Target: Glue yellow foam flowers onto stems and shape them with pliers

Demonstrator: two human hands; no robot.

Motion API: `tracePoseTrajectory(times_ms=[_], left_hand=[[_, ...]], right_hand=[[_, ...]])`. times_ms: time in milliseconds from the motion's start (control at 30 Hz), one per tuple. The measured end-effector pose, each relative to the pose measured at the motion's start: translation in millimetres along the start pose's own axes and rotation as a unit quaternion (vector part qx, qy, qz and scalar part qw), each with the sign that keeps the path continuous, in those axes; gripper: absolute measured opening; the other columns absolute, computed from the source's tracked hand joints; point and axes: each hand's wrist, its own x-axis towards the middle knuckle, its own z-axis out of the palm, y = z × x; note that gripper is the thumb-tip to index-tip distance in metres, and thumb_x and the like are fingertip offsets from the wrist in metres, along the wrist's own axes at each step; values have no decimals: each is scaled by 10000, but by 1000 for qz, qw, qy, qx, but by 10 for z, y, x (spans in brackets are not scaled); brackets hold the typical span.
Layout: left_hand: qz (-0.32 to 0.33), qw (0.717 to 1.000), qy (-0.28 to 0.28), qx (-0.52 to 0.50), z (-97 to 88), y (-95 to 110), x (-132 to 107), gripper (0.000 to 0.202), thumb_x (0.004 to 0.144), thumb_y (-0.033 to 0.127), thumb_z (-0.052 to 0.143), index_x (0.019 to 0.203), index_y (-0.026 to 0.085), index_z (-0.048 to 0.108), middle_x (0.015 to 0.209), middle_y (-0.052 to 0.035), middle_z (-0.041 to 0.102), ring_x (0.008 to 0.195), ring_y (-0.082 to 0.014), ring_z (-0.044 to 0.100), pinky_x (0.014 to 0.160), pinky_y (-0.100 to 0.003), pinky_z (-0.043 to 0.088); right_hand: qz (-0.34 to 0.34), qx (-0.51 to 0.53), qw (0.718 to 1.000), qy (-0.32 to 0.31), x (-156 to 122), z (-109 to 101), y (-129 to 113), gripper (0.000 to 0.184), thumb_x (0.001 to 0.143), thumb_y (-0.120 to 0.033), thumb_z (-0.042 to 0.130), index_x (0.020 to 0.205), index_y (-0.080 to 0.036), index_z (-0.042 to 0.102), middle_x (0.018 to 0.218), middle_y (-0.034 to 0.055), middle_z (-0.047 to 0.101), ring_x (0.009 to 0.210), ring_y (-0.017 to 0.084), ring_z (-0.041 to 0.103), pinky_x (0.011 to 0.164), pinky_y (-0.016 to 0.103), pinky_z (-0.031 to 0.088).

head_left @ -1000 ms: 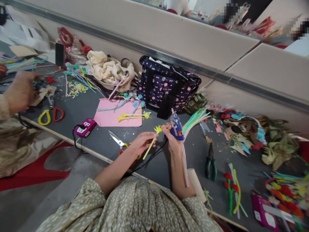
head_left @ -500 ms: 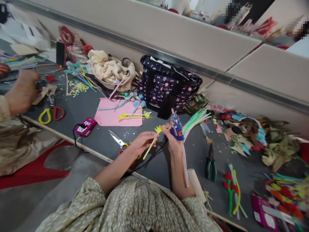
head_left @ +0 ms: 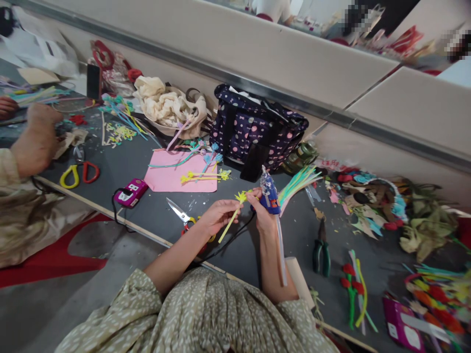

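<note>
My left hand point(head_left: 221, 216) is closed around a yellow craft flower point(head_left: 230, 225), its thin stem slanting down toward me. Close beside it, my right hand point(head_left: 262, 211) has thumb and finger pinched together at the yellow petals. A blue glue gun point(head_left: 270, 193) sits in that same hand, nozzle pointing up and away. From its back end a clear glue stick point(head_left: 281, 250) hangs across my forearm. My fingers hide the gun's handle. Scissors point(head_left: 180, 213) with red and yellow handles lie left of my hands, partly under my left wrist.
Finished yellow and blue flowers lie on a pink sheet point(head_left: 165, 176). Behind stand a dark patterned bag point(head_left: 246, 122) and a phone point(head_left: 253, 162). Pipe cleaners point(head_left: 300, 186) and pliers point(head_left: 322, 250) lie to the right. At left, a co-worker's arm point(head_left: 37, 142) rests near more scissors point(head_left: 79, 171).
</note>
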Motion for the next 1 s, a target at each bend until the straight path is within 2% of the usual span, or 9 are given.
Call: tracePoseTrajectory(times_ms=[233,633,833,1000], left_hand=[[5,1000,-5,10,19,5,-15,194,670,230,794,778,105,693,620,-9,613,497,-72,559,540,-206,532],[14,1000,-11,21,20,11,-20,198,667,250,789,767,108,693,604,6,599,493,-66,541,545,-209,525],[32,999,22,32,24,9,-14,231,633,271,802,768,125,685,619,7,611,506,-79,553,547,-225,525],[63,995,56,46,85,46,-59,236,616,295,803,723,144,658,626,14,615,524,-85,556,576,-237,522]], right_hand=[[21,-13,1000,13,-21,38,-77,219,619,-250,802,636,-224,585,724,7,651,872,227,636,897,440,504],[19,-7,1000,-7,-2,12,-52,195,631,-215,791,630,-223,596,702,-2,660,916,221,624,892,406,496],[-19,-37,998,-39,-8,-3,-77,186,696,-234,751,648,-229,572,793,16,712,1023,233,611,979,433,435],[-60,-55,997,-12,-49,-14,-171,199,734,-245,722,690,-226,529,926,26,715,978,222,638,938,420,461]])
